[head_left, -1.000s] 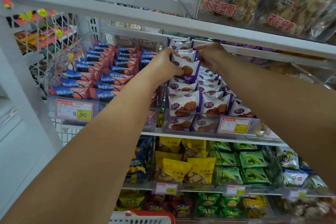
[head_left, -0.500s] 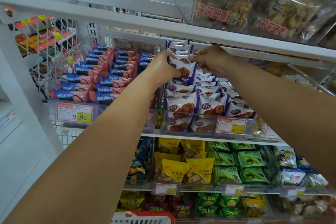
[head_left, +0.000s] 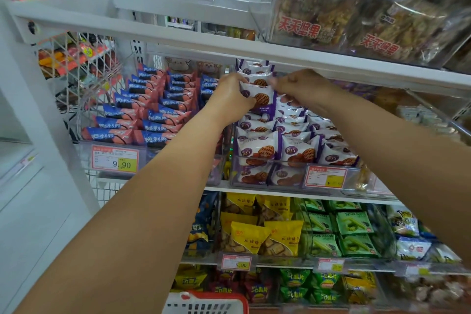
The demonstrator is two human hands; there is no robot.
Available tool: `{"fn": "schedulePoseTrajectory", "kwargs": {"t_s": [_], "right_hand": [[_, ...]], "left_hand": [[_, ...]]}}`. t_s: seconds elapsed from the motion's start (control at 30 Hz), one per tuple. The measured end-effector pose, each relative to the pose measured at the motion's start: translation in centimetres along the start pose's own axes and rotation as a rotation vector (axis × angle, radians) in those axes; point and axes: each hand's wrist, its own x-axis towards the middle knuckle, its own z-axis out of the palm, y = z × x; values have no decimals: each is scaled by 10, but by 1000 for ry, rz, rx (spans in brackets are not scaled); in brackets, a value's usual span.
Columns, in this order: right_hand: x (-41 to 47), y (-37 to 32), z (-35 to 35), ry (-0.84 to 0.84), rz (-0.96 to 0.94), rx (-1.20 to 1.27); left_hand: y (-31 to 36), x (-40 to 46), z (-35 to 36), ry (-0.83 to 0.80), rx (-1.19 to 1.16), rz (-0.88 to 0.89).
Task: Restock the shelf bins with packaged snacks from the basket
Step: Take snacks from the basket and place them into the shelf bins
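Both my hands hold one white-and-purple waffle snack packet [head_left: 260,97] upright above the clear shelf bin [head_left: 285,181] full of the same packets. My left hand [head_left: 230,95] grips its left edge. My right hand [head_left: 299,86] pinches its top right corner. More of these packets stand stacked behind it, under the white shelf edge [head_left: 229,50]. The red-rimmed white basket [head_left: 204,302] shows at the bottom edge, its contents hidden.
A bin of red-and-blue packets [head_left: 142,115] sits to the left, with a 9.90 price tag [head_left: 115,160]. Yellow bags [head_left: 257,234] and green bags [head_left: 344,232] fill the shelf below. Bagged nut snacks [head_left: 356,25] sit on the shelf above.
The camera view has dropped a little, so the shelves appear lower. Both hands have kept hold of the packet and lifted it slightly toward the back of the bin.
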Motion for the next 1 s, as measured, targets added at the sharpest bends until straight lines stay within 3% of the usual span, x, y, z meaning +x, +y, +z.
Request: {"fn": "schedulePoseTrajectory", "kwargs": {"t_s": [0.13,0.37,0.67,0.87,1.0], "right_hand": [[-4,-2,8,45,-128,-92],[-7,-6,10,107,-195,-86],[-3,8,16,41,-62,187],[-1,5,16,89,-58,4],[0,3,13,76,-35,-3]], "left_hand": [[-2,1,1,4,-17,7],[-5,2,2,31,-36,15],[-5,3,2,12,41,20],[-3,2,0,-3,90,17],[-8,1,3,69,-44,-6]]}}
